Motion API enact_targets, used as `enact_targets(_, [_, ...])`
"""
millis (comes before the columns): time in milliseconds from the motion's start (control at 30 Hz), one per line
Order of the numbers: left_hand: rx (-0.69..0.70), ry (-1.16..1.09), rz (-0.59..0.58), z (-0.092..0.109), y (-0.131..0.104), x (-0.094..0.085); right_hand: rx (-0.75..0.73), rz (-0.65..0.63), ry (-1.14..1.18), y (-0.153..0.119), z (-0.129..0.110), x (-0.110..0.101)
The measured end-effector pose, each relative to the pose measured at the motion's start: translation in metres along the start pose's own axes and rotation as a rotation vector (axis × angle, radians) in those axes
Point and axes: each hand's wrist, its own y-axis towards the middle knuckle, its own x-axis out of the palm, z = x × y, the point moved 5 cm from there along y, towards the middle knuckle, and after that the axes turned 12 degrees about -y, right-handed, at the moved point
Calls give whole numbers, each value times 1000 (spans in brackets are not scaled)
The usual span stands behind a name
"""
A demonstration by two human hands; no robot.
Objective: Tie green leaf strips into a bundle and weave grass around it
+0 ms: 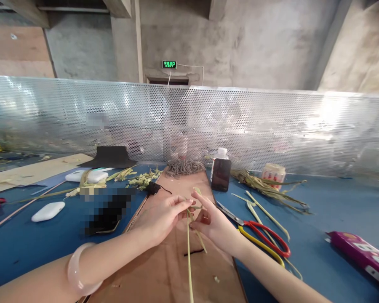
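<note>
My left hand (164, 214), with a pale bangle (77, 269) on its forearm, pinches green plant-fibre strips (188, 252) between thumb and fingers above the brown board (214, 263). Opposite it, my right hand (217, 223) has its fingers curled round the same strips, close to the left fingertips. One long strip hangs down toward me and a shorter one slants to the right. Where they cross, the fingers partly cover them. A short black thread (193, 252) lies on the board below. Scissors (255, 235) with red and yellow handles rest right of my right hand.
On the blue table (344, 202) stand a bottle (222, 150) with a phone (221, 174) before it. Dried leaf strips (271, 189) and a purple packet (361, 254) lie right. A white case (48, 211) and another phone (109, 214) lie left. Perforated metal panels (271, 126) close off the back.
</note>
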Motion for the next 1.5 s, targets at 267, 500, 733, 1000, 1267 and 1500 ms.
enact_targets(267, [-8,-64,-9,-2,0,2,4,39,-158,0,-8,-3])
enact_targets(500, [-1,-25,-22,-2,1,-2,23,66,-198,2,-15,-5])
enact_targets(733, [8,74,23,-3,-1,-4,36,71,-290,1,-13,-5])
enact_targets(1000, [-34,7,-24,-5,-2,2,-20,94,-327,2,-15,-3])
enact_targets(1267, [-11,64,-31,-4,0,-3,5,133,-202,2,-9,-6])
enact_targets(1500, [17,77,-16,-3,-1,-4,128,146,11,5,-9,-11])
